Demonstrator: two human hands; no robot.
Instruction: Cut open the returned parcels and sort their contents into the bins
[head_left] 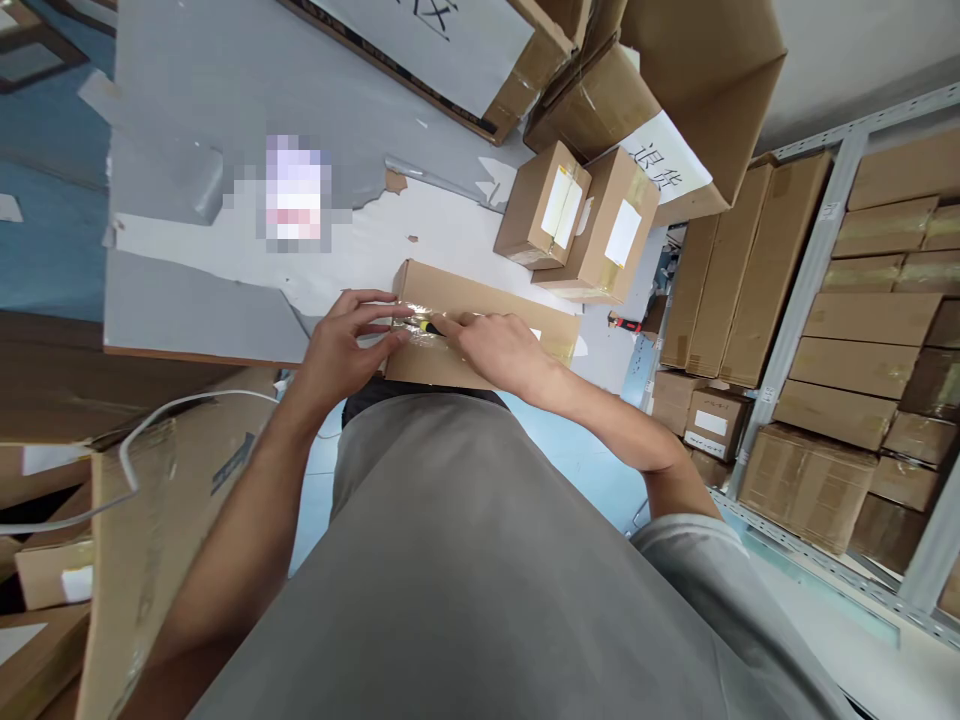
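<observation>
A long brown cardboard box [480, 285] lies at the table edge just in front of my body, with clear tape across its left end. My right hand [502, 345] is closed around a small yellow-and-black utility knife [429, 327]. Its tip points left at the taped surface, and most of its handle is hidden in my fingers. On the left end of the box, my left hand [358, 335] has its fingers stretched out and apart. These fingertips touch the tape and cardboard near the knife tip.
Two labelled cartons [551, 205] stand beyond the box, before a large open carton [697, 100]. A red-and-black tool [624, 323] lies on the right. Torn grey covering [187, 320] spreads over the table. Shelves of boxes [847, 370] rise at right; a white cable [180, 400] hangs at left.
</observation>
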